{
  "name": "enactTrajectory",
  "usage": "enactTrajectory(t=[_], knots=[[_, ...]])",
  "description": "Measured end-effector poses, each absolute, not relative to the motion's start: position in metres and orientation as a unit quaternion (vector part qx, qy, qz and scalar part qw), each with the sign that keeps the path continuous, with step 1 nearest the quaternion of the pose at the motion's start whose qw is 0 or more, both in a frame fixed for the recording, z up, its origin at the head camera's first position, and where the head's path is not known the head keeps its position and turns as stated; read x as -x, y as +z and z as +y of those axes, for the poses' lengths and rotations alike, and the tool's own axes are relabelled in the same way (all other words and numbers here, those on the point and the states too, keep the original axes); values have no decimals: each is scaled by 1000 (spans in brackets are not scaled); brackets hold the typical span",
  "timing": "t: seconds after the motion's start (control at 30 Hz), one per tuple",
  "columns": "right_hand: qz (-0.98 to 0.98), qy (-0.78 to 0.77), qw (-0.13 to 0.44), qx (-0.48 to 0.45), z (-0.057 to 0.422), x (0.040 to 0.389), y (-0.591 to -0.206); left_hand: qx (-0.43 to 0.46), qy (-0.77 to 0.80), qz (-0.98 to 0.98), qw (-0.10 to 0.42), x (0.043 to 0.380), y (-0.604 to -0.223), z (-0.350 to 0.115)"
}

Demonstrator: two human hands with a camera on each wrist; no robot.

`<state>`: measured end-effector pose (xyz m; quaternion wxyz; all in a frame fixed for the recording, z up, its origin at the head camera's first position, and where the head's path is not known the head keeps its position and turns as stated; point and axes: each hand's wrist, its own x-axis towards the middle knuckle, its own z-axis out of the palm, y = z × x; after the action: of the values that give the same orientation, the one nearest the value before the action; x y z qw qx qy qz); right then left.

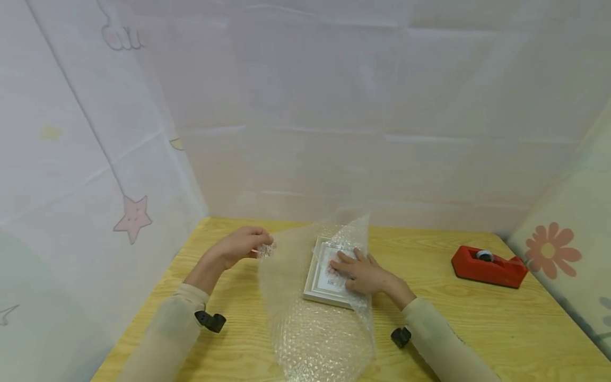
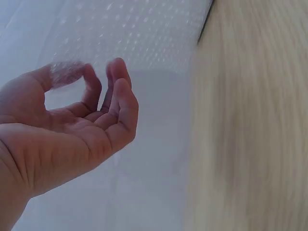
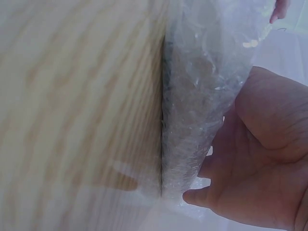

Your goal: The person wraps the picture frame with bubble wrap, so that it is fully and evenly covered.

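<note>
Left hand (image 1: 242,246) pinches bubble wrap (image 1: 317,334) partly enclosing a picture frame (image 1: 325,276); right hand (image 1: 365,275) rests spread on top.

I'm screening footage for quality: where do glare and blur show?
Head view: small glints on the bubble wrap, lettering in the picture frame too soft to read; left wrist: the tabletop smeared into streaks; right wrist: a bright highlight on the bubble wrap, upper right.

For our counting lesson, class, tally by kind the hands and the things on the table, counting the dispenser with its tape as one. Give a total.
Hands: 2 (left hand, right hand)
Picture frame: 1
Bubble wrap sheet: 1
Tape dispenser: 1
Total: 5
</note>
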<state>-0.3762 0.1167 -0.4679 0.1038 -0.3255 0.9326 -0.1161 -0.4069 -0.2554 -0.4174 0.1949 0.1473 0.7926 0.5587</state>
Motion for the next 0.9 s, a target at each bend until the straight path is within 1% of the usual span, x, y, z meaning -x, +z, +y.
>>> enactTrajectory(t=[0.17,0.27,0.43,0.6,0.77,0.9], knots=[[931,-121,105,327,116,375,-468,-143,670,683,254,405,-424,-236],[933,-114,103,327,116,375,-469,-139,722,618,279,405,-426,-225],[936,-108,105,319,116,377,-469,-143,751,576,290,403,-423,-204],[939,-113,100,310,118,377,-469,-169,737,582,298,405,-420,-177],[939,-110,95,313,116,379,-473,-190,705,606,316,407,-427,-153],[940,-108,96,310,117,381,-472,-182,701,612,317,408,-436,-140]])
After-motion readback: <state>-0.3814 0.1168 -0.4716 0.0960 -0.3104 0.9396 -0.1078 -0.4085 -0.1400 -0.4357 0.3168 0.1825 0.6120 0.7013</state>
